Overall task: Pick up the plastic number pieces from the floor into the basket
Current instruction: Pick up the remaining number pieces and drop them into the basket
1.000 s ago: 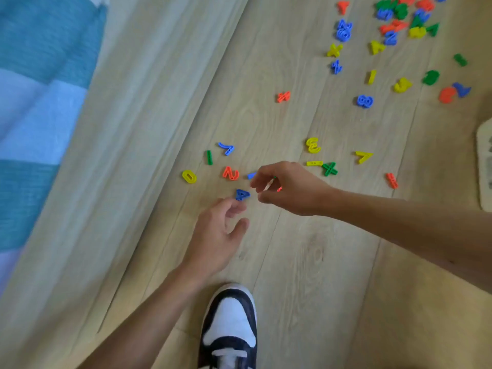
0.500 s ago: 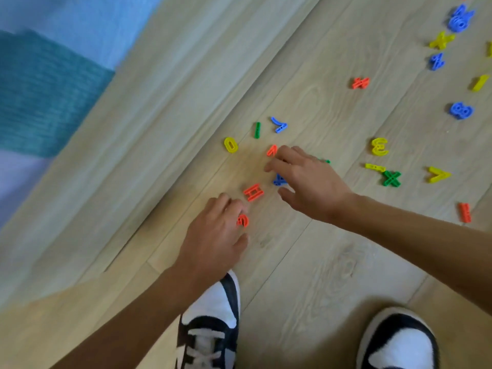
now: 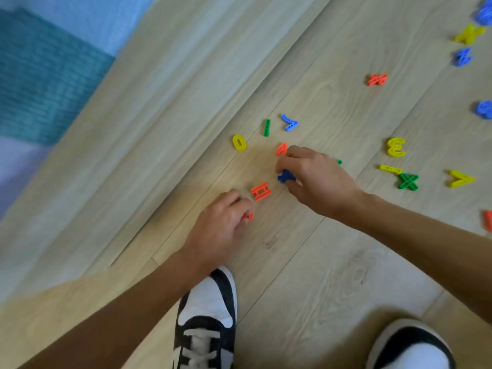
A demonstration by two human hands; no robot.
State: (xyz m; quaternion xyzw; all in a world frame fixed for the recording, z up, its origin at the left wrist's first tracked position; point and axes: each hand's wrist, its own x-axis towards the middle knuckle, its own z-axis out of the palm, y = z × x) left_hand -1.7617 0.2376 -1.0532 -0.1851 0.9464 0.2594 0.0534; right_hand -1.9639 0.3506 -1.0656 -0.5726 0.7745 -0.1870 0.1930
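**A:** What is the head camera taking in?

**B:** It is looking down at a pale wooden floor (image 3: 306, 275) where coloured numbers and signs are lying scattered, and both arms are reaching in from below.

**A:** How is the left hand sitting?

**B:** The left hand (image 3: 223, 222) is hovering low over the boards with its fingers curled, pinching a small red piece (image 3: 249, 216) at its fingertips.

**A:** And the other?

**B:** The right hand (image 3: 316, 179) is pinching a blue piece (image 3: 286, 177) between thumb and fingers. Its index fingertip is lying just beside an orange angled piece (image 3: 281, 149). I cannot tell whether they are touching.

**A:** What is lying between the hands?

**B:** An orange H-shaped piece (image 3: 261, 191) is lying flat there, apart from both.

**A:** Where are the rest lying?

**B:** Beyond the hands, a yellow 0 (image 3: 239, 142), a green 1 (image 3: 266, 127) and a blue 7 (image 3: 289, 122) are sitting in a loose arc near a slanting wooden board (image 3: 159, 115). To the right, a yellow 3 (image 3: 396, 147) is lying above a yellow bar (image 3: 390, 169), with a green X (image 3: 408, 181) just beside the bar and a yellow 7 (image 3: 460, 178) further right. Farther off are an orange hash piece (image 3: 377, 79), a yellow X (image 3: 470, 34), a blue 4 (image 3: 463, 57) and a blurred blue 8 (image 3: 484, 109) at the edge.

**A:** Anything else showing?

**B:** A left shoe (image 3: 206, 323) and a right shoe (image 3: 410, 347), black and white, are standing at the bottom. A blue and teal cloth (image 3: 40, 75) is filling the upper left corner.
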